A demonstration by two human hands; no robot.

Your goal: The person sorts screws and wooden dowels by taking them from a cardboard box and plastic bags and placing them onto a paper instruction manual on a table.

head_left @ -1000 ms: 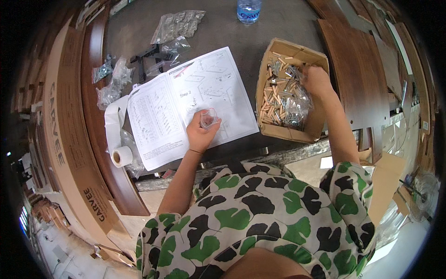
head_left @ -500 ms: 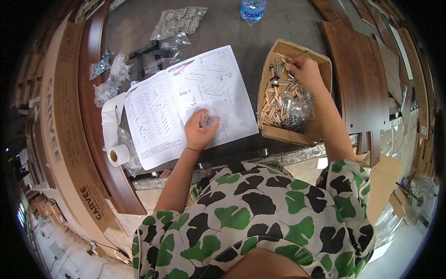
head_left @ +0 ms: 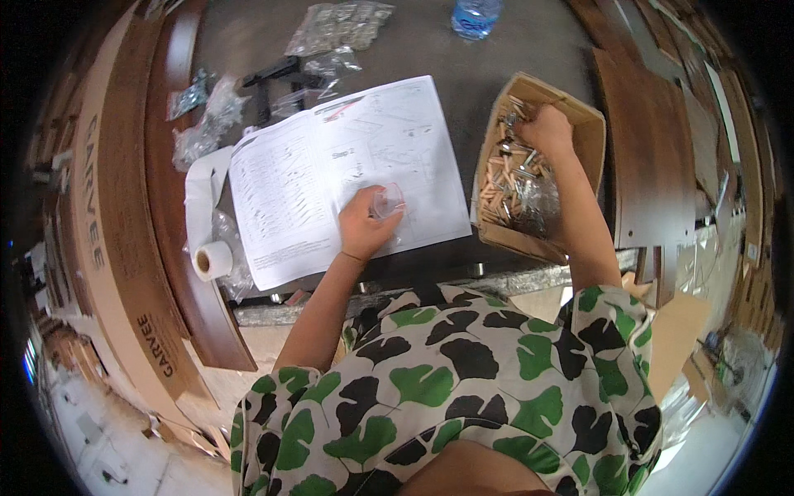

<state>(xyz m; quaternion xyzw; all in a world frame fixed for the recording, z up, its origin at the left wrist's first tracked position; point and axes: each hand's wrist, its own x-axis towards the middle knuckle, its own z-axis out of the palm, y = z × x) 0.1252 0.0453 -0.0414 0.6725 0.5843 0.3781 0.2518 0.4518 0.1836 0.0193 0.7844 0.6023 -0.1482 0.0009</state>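
Note:
My left hand (head_left: 365, 227) is curled round a small clear plastic bag (head_left: 386, 202) with a reddish edge, held over the right page of an open instruction booklet (head_left: 285, 211). Whether anything lies in the bag cannot be made out. My right hand (head_left: 546, 132) reaches into an open cardboard box (head_left: 589, 169), its fingers bent down at the far left part of the pile. Wooden dowels (head_left: 496, 202) and metal screws and bolts fill the box, along with a clear plastic bag (head_left: 538, 207). What the right fingertips pinch is hidden.
Left of the booklet are a roll of white labels (head_left: 212, 260), bags of hardware (head_left: 203, 136) and black brackets (head_left: 269, 83). Farther back lie a larger hardware bag (head_left: 339, 29) and a water bottle (head_left: 475, 18). Brown boards (head_left: 649, 157) flank the right; a long carton (head_left: 124, 248) runs along the left.
My right hand has dipped lower into the pile, fingers deeper among the hardware. The left hand keeps its hold on the bag over the booklet. The whole view has shifted slightly.

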